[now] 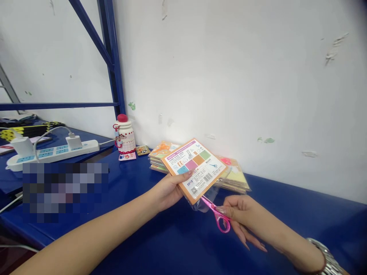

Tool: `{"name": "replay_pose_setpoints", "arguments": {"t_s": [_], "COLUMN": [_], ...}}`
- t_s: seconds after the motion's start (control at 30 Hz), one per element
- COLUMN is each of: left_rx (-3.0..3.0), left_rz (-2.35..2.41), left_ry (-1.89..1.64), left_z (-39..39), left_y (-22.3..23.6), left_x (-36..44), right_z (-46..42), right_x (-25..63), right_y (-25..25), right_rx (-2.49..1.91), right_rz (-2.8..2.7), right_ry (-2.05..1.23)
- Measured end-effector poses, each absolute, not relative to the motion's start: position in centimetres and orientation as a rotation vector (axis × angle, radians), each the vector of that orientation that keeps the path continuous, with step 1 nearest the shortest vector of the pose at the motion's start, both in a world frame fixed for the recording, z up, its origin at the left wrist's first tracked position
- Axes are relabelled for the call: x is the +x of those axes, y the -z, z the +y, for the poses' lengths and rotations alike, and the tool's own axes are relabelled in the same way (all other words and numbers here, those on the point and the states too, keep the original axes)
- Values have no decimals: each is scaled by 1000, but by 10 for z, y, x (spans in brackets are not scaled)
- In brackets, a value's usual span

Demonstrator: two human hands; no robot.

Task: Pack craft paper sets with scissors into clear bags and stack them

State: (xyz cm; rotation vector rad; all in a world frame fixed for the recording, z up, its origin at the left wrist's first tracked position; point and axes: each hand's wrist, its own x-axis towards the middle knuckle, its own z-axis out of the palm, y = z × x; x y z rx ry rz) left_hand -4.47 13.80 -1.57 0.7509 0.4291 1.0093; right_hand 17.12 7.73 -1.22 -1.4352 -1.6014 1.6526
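My left hand (171, 191) grips a square pack of craft paper (207, 162) at its lower left, with the thumb on top. The pack has an orange edge and a white printed face with coloured blocks and a barcode. Clear plastic wrap (202, 205) hangs below it. My right hand (239, 212) pinches pink scissors (222, 223) by the handles between thumb and forefinger, its other fingers spread. The blades point up and left to the pack's lower corner, where their tips are hidden. Behind the pack lie two stacks of similar wrapped packs (237, 177).
A white power strip (54, 152) with plugs and cables lies left on the blue table (286, 214). A red-topped bottle (124, 135) stands by the blue metal frame (113, 57), near small sachets (142, 150). The white wall (229, 68) rises behind.
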Motion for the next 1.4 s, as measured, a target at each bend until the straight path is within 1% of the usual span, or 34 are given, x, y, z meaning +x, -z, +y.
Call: {"name": "replay_pose_setpoints", "arguments": {"t_s": [0.23,0.53,0.67,0.9,1.4], "left_rx": [798,780,725,674,605], "left_rz": [359,337,339,322,314], "left_ry": [-930,-858,-894,-881,-864], "left_z": [131,129,129,129,131], "left_y": [14,22,21,17,17], "left_x": [-44,-41,-40,-41,-43], "right_z": [76,76,77,84,81], "right_x": [167,159,160,166,160], "right_y": [10,12,16,25,20], "right_rx": [-1541,-1546,-1456,-1129,-1174], "right_rz": [-1627,-1574,-1460,-1337,-1443], "right_ry": [-1577,-1488,-1499,-1529,-1500]}}
